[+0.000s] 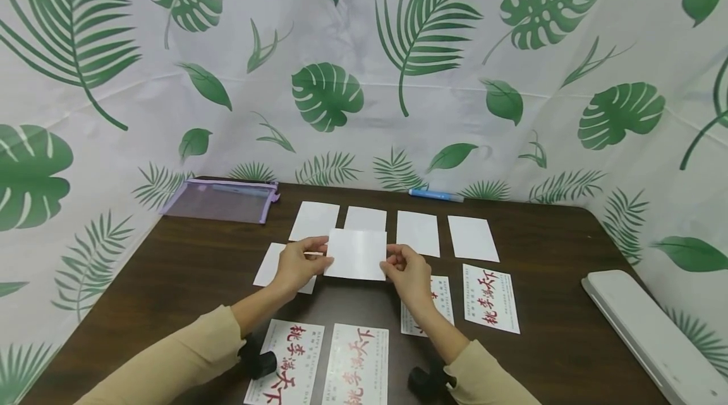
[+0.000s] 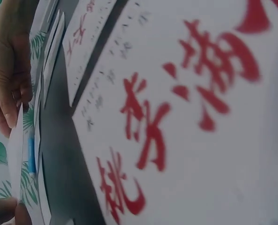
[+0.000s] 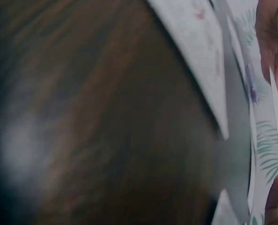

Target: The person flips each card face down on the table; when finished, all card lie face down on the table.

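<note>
I pinch the blank white card [image 1: 357,254] by its short edges, left hand [image 1: 297,264] and right hand [image 1: 407,271], long axis crosswise above mid-bench.

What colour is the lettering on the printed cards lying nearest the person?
Red, on white printed cards; clearest in the left wrist view.

Two forearms are seen, each covered by a long, close-fitting sleeve of plain beige cloth — the left sleeve [image 1: 188,354] at seven o'clock, the right sleeve [image 1: 489,380] at five o'clock. Both cuffs end short of the wrist. Under each wrist a small black, rounded camera unit [image 1: 260,362] is strapped — no markings can be made out. Both hands are left bare.
</note>
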`<state>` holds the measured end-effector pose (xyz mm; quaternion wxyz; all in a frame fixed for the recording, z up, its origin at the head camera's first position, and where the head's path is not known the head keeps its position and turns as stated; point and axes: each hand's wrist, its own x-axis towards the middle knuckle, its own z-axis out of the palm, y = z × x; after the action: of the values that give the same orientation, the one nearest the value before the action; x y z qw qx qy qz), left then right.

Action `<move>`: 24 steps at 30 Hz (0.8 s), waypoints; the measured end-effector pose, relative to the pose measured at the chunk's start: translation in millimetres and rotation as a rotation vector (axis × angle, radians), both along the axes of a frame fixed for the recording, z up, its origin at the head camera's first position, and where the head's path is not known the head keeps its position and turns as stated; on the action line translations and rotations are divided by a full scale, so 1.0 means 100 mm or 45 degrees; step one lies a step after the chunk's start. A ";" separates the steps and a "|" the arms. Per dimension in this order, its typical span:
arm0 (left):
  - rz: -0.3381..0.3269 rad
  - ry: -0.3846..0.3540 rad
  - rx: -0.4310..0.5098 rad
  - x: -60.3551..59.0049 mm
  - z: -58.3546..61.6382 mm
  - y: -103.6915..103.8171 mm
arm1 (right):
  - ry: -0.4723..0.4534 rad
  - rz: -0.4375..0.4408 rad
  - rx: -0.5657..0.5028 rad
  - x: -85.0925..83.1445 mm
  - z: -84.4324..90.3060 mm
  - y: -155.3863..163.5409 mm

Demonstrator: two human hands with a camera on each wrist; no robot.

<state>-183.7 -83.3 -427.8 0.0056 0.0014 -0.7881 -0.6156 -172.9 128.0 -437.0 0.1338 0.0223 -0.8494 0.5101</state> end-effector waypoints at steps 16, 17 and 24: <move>-0.161 0.099 -0.401 0.06 -0.10 -0.06 | -0.126 0.076 0.459 0.09 -0.07 0.08; -0.171 0.112 -0.423 0.06 -0.10 -0.06 | -0.120 0.080 0.472 0.09 -0.07 0.08; -0.250 0.219 -0.595 0.00 -0.10 -0.07 | -0.125 0.083 0.515 0.09 -0.07 0.10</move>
<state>-184.0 -90.7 -437.5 0.0130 -0.1288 -0.9018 -0.4123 -164.2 138.3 -444.5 0.0685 0.0513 -0.9387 0.3339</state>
